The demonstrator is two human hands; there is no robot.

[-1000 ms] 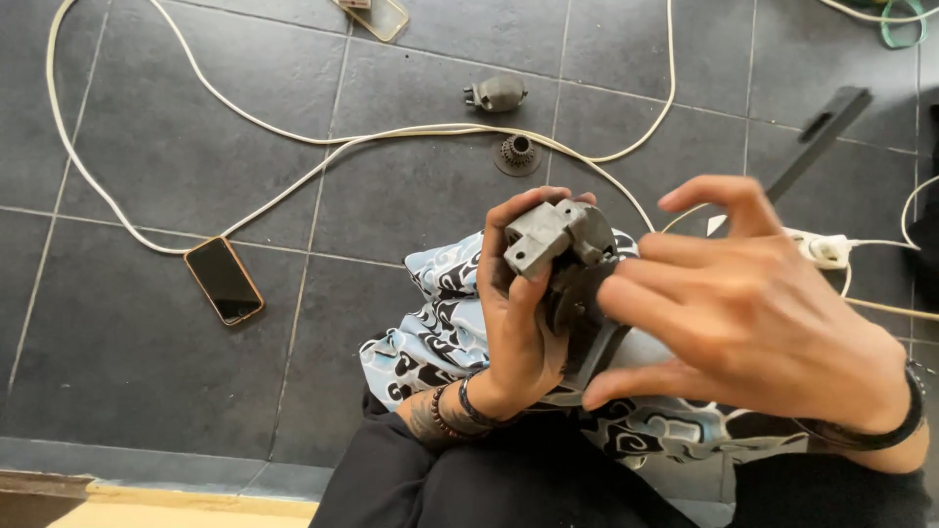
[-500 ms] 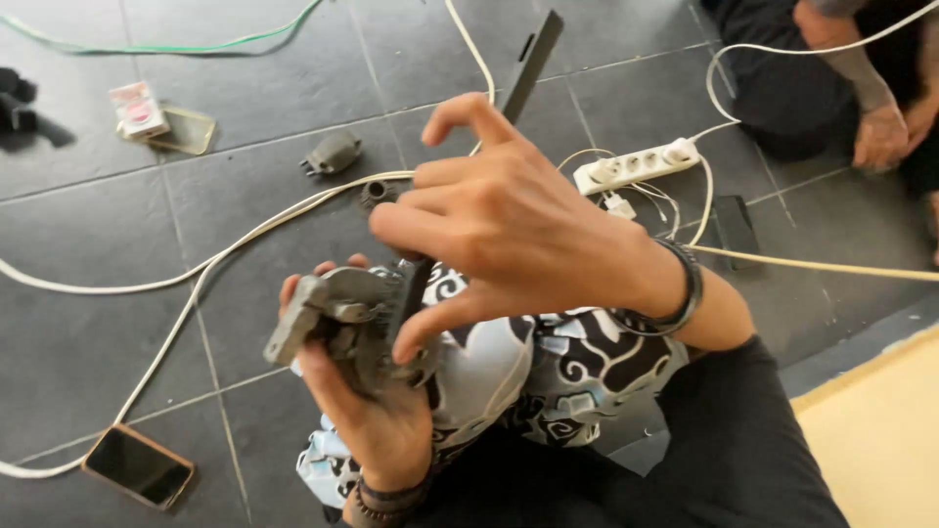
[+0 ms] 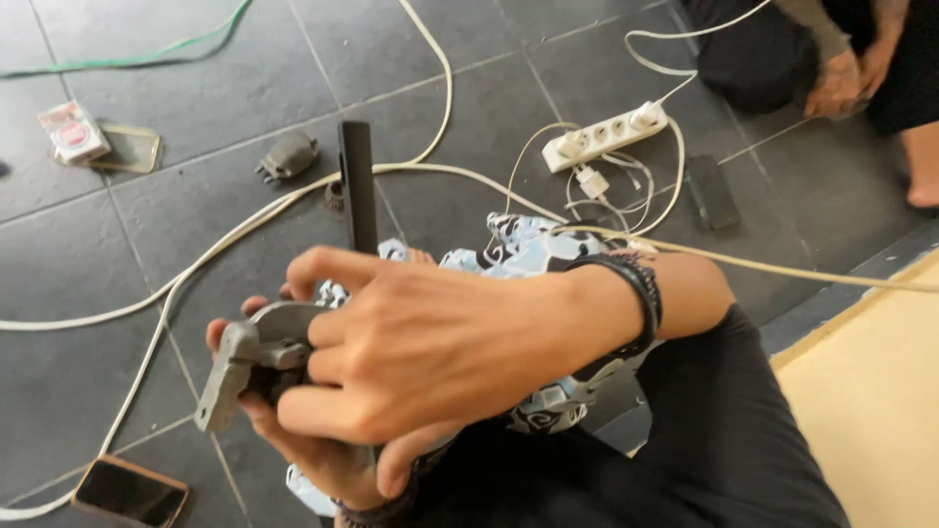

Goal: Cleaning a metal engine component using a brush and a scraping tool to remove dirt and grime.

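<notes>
1. While your left hand (image 3: 303, 445) cups the grey metal part (image 3: 245, 364) from below, fingers curled shut around it, your right hand (image 3: 430, 342) closes over its top, thumb and fingers pinching it.
2. The part sits in front of your lap, above the patterned cloth (image 3: 528, 249). It looks rigid, cast, fairly heavy, with hard edges; grip the thick body, not the jutting flat arm.
3. A black bar (image 3: 357, 186) rises behind your hands.
4. Farther out on the tiled floor (image 3: 196, 78): a phone (image 3: 132, 492), white cable (image 3: 196, 269), small grey piece (image 3: 289, 156), power strip (image 3: 606, 135).
</notes>
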